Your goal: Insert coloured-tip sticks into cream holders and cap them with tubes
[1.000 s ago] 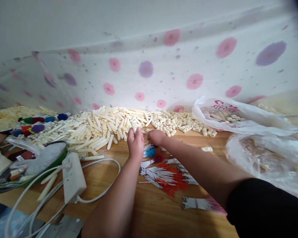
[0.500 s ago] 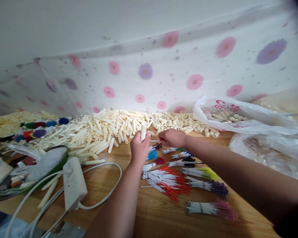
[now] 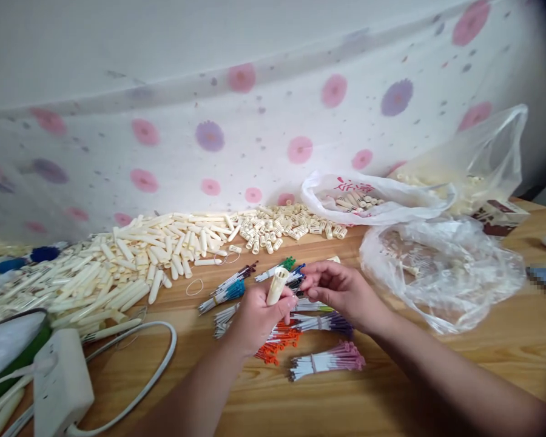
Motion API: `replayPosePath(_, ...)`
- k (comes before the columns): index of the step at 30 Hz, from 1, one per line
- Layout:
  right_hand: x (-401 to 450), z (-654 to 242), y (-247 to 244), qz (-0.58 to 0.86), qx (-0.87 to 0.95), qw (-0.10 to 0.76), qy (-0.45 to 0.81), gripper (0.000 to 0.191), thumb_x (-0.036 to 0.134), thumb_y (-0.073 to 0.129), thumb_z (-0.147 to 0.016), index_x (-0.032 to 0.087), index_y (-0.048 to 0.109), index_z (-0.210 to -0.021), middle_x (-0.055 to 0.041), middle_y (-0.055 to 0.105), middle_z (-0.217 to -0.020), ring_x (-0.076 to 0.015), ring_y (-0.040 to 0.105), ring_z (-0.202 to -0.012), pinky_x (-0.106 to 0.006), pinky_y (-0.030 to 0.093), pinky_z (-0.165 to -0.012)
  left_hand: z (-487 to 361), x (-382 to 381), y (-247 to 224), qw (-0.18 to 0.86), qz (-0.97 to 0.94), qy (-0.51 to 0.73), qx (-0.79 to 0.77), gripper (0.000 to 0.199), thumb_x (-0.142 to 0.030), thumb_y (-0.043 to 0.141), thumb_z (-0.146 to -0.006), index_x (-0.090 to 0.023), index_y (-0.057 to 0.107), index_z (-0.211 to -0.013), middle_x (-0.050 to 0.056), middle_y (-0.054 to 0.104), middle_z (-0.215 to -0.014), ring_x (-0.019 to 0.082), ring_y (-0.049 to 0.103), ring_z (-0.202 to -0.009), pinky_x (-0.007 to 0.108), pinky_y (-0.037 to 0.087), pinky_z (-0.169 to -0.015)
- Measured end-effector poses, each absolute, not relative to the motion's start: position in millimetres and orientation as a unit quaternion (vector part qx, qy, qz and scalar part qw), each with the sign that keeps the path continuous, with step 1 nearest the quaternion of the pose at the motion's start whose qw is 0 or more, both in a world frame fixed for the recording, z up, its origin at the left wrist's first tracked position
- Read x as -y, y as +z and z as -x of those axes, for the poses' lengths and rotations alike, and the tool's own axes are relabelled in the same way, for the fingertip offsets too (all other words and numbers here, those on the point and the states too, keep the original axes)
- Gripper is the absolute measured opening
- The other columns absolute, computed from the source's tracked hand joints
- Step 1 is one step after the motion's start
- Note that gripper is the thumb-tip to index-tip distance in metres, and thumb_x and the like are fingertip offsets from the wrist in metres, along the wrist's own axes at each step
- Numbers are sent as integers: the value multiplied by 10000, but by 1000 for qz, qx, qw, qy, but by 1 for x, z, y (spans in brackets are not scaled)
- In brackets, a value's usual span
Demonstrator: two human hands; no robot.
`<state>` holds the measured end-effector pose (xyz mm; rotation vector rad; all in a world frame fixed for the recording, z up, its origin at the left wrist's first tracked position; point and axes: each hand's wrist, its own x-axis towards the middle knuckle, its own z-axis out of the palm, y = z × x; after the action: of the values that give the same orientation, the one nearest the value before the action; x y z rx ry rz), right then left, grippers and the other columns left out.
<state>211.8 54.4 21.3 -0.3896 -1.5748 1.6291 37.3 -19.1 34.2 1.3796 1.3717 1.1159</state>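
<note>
My left hand is closed around a cream hollow plastic tube, its open end tilted up toward me. Close by on the right, my right hand has bent fingers with a gap between thumb and forefinger; nothing shows in them. It hovers by blue-tipped sticks. Beneath and around both hands lie bundles of thin white sticks with coloured tips: green, turquoise, purple, pink and orange-red. My left hand hides part of the orange-red ones.
Cream tubes are heaped at the back left, beside short slotted cream pieces. A white bag and a clear bag lie on the right. A power strip with a looping cable sits at front left.
The view has swung to the right. My right hand has moved from the far bundles nearer to me and its fingers have loosened. My left hand still holds the tube, now beside the right.
</note>
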Motion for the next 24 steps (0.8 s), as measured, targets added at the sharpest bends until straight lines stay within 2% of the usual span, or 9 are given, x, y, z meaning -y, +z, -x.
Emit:
replayPosePath(5,-51,-214,20,162,580,415,682,267,201,672,-775,243,660,-1038,-2,701,-894,-79,643,-789,-235,518,-743,-35,18,26,453,-536,482,-525,226,-366,632,-782,-140,628,-775,-29,562,-499,75,465,-475,218,378,-548)
replayPosePath(10,-50,-215,22,185,584,421,668,227,224,675,-777,248,691,-1003,-5,715,-886,-83,647,-766,-232,528,-723,-38,19,24,523,-503,491,-482,269,-387,650,-769,-123,624,-815,-18,576,-498,67,466,-432,195,349,-476)
replayPosePath(15,-48,-215,22,135,571,408,700,134,233,693,-769,215,691,-901,12,698,-770,-76,637,-681,-217,521,-661,-39,22,25,590,-482,480,-434,302,-412,668,-740,-121,593,-772,-33,529,-438,50,401,-355,163,245,-386)
replayPosePath(18,-47,-216,26,86,586,352,725,94,244,662,-800,174,628,-852,7,667,-708,-96,634,-655,-242,509,-636,-37,23,26,617,-528,417,-408,308,-414,651,-759,-109,623,-781,-9,560,-464,48,395,-352,168,258,-378)
replayPosePath(21,-44,-224,40,85,679,331,650,90,247,594,-852,162,575,-830,-12,627,-727,-110,610,-673,-250,484,-617,-35,20,25,534,-623,398,-410,278,-393,629,-790,-116,662,-794,50,659,-638,82,511,-476,194,386,-462)
replayPosePath(24,-34,-241,62,120,750,438,481,20,183,560,-863,187,578,-872,-29,609,-801,-131,595,-748,-267,479,-653,-33,15,25,341,-690,457,-445,193,-333,660,-778,-140,673,-778,61,686,-743,131,600,-639,236,464,-598)
